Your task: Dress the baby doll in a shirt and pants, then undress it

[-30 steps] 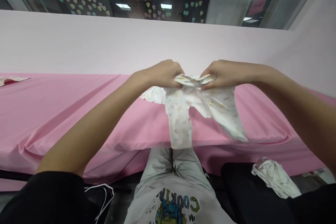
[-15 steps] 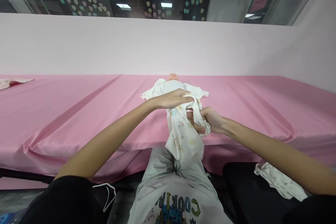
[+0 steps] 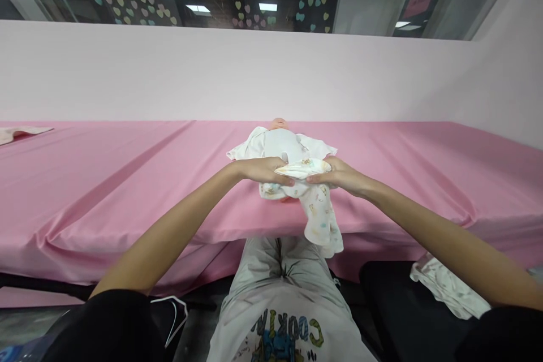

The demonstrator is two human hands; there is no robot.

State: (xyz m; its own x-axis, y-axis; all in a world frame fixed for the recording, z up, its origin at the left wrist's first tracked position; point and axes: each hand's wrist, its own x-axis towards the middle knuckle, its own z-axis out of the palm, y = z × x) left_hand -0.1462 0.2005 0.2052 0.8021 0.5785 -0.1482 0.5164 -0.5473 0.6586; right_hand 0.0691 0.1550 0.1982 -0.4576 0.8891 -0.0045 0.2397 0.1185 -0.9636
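- In front of me, a person is sitting at a table (image 3: 139, 181), which a pink sheet is covering.
- The left hand (image 3: 266, 170) is holding one side of the small patterned trousers (image 3: 320, 210); its fingers are clamping on the cloth near the waist.
- The right hand (image 3: 343, 175) is holding the other side of the same waist, and its fingers are also clamping on the cloth.
- The trousers are hanging between both hands, at the near part of the table; one leg is dangling over the front edge, and the other is bunching below the left hand.
- Just beyond the hands, a doll (image 3: 280, 140) is lying on the sheet, with its head pointing to the wall (image 3: 237, 73).
- It is wearing a white shirt (image 3: 248, 147), whose sleeves are spreading to both sides.
- At the person's right, another patterned cloth (image 3: 452, 288) is lying on a black seat (image 3: 392, 305).
- Far to the left, a pale pink cloth (image 3: 25, 133) is resting on the table.
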